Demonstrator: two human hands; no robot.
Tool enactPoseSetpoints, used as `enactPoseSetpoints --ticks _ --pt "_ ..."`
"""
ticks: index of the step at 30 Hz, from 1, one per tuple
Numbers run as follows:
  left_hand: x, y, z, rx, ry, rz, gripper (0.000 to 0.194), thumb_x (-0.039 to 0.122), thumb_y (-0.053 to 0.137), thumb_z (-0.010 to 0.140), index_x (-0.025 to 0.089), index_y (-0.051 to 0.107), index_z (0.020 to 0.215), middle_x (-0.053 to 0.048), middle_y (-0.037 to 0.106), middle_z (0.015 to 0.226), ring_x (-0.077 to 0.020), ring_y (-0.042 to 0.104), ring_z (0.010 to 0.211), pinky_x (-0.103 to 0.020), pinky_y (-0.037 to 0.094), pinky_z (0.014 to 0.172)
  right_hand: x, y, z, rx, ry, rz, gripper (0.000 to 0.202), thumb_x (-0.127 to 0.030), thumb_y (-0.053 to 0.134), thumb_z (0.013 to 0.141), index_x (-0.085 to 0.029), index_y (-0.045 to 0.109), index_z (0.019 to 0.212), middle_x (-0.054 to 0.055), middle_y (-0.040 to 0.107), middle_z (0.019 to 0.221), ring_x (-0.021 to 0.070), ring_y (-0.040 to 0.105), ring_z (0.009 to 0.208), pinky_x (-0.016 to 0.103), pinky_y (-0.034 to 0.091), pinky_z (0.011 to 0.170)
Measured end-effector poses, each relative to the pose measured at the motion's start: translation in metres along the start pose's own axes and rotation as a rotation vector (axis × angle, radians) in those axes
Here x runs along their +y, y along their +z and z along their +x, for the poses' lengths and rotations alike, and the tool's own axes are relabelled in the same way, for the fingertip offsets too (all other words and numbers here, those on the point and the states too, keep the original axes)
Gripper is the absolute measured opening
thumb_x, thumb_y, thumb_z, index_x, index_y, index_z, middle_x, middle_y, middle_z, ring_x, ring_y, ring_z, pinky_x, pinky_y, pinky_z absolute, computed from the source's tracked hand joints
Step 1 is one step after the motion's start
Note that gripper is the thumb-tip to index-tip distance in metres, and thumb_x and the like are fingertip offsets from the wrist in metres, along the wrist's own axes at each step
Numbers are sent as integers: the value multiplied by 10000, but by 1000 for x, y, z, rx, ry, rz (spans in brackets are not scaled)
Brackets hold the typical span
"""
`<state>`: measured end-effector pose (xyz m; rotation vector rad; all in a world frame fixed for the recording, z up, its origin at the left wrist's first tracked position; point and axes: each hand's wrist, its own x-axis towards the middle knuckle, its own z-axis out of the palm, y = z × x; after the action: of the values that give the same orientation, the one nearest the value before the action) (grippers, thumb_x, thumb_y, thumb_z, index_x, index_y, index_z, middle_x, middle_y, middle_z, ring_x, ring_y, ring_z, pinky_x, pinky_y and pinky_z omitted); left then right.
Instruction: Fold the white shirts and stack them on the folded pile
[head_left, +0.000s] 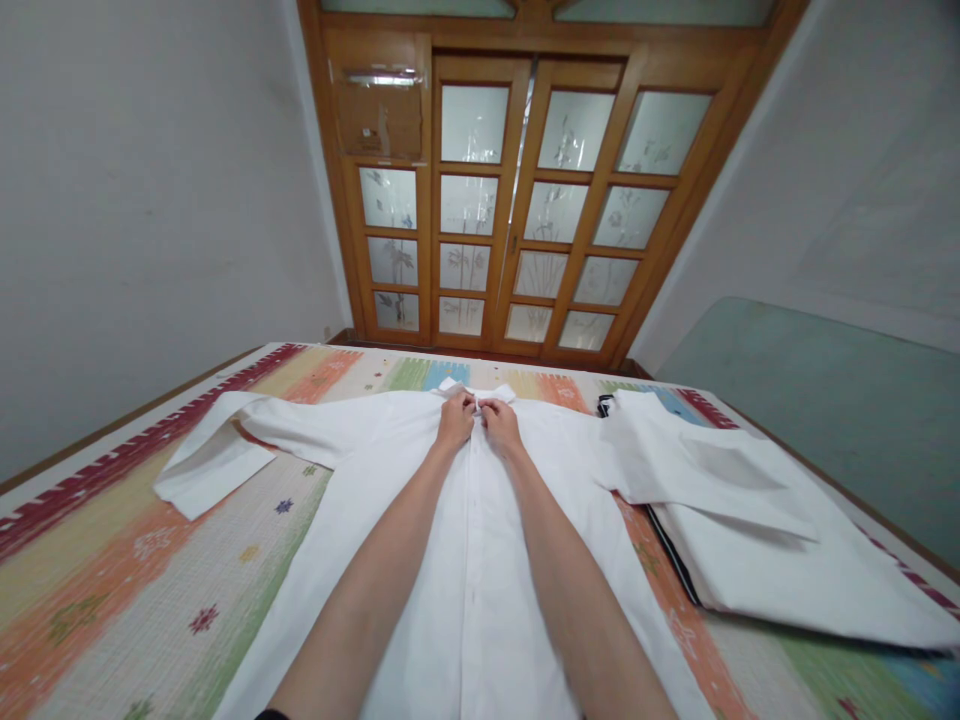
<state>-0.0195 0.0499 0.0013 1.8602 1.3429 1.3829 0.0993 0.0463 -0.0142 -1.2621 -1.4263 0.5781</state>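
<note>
Left hand (pixel 455 420) and right hand (pixel 501 424) pinch a white shirt (pixel 390 455) at its collar (pixel 504 393), likely soft, light and best held there.

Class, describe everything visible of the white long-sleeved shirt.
The white long-sleeved shirt, smooth fabric, lies front up on a striped, multicoloured cloth, collar farthest away, hem out of view. A button placket runs down its middle. One sleeve bends toward the camera; the other overlaps a flat, black-edged white item. The left hand and right hand pinch its neckline.
</note>
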Motion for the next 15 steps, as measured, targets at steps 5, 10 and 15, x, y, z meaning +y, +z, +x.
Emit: enactPoseSetpoints --ticks 5,10,15 --pt "2 1 -2 45 -38 -32 55 193 587 779 161 629 764 -44 701 784 -154 656 715 -277 522 739 2 1 0 -5 7 6 274 -224 429 724 -166 682 812 10 618 654 153 531 587 256 458 634" --pt "5 1 -3 61 -47 -58 50 204 635 751 155 635 761 -44 707 767 -145 661 679 -258 533 693 2 3 1 -1 6 19 291 -206 402 706 -161 676 793 23 631 736 130 515 550 251 456 634" --pt "4 1 -2 75 -57 -72 42 165 632 734 156 646 773 -33 711 756 -145 666 684 -251 535 697 4 6 1 8 9 36 286 -231 416 729 -151 674 823 24 636 735 131 515 543 250 460 615"
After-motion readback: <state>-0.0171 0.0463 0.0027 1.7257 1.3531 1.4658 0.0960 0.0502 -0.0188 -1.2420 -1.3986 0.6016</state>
